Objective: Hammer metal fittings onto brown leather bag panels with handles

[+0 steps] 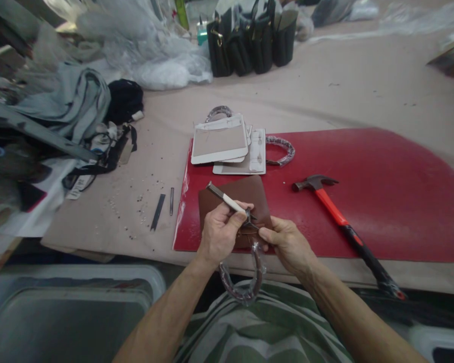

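My left hand (220,233) is closed round a slim metal hand tool (227,198) with a white-wrapped middle. Its blunt end points up and left, while dark, narrow tips show past my fingers. Below it lies a brown leather panel (255,192) on a red mat (366,186). My right hand (289,243) pinches the panel's near edge beside a small strap. From that edge a curved handle (239,294), wrapped in clear plastic, hangs over the table edge. My fingers partly hide where the tool meets the leather.
Right of the panel lies a claw hammer (332,205), its grip overhanging the table edge. Beyond the panel are stacked pale panels (221,141) with wrapped handles. A dark flat strip (158,212) and a thin metal rod (171,201) lie left. Dark bags (249,48) stand behind.
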{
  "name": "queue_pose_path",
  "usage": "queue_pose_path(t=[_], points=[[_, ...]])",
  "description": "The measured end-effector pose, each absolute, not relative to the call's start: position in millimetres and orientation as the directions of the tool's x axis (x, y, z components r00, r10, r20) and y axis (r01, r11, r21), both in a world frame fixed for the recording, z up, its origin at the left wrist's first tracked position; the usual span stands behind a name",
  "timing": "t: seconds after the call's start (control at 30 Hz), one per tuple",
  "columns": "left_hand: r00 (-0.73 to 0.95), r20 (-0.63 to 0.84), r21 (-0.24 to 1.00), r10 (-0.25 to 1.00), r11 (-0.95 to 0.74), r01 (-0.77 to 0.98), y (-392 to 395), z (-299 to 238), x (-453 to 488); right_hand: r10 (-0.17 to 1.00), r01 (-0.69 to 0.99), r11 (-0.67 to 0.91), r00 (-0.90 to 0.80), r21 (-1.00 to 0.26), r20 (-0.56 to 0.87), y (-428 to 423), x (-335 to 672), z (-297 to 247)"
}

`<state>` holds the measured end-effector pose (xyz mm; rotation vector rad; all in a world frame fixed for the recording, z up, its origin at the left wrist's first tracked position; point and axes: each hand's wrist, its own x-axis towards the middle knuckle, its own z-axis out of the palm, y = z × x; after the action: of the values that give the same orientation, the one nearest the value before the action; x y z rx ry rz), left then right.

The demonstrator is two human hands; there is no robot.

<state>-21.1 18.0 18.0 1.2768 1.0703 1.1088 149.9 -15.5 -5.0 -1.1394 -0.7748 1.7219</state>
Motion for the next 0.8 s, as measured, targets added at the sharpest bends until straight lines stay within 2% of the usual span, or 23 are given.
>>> queue_pose_path(t=[0.23,0.63,0.8], points=[[0.16,0.042,0.996,0.986,-0.028,-0.087,17.8,6.0,-23.0,0.903,-0.322,-0.429,-0.158,-0.844,-0.399,-13.8,148.3,-1.4],[0.163,0.093,0.994,0.982,-0.101,0.045,15.6,9.4,-19.6,0.884,-0.301,-0.468,-0.165,-0.831,-0.438,-13.1,149.6,-3.2],[0.141,0.062,0.994,0.988,-0.074,0.081,21.9,12.2,-15.2,0.921,-0.383,-0.39,-0.173,-0.837,-0.35,-16.9,152.7,-4.5]])
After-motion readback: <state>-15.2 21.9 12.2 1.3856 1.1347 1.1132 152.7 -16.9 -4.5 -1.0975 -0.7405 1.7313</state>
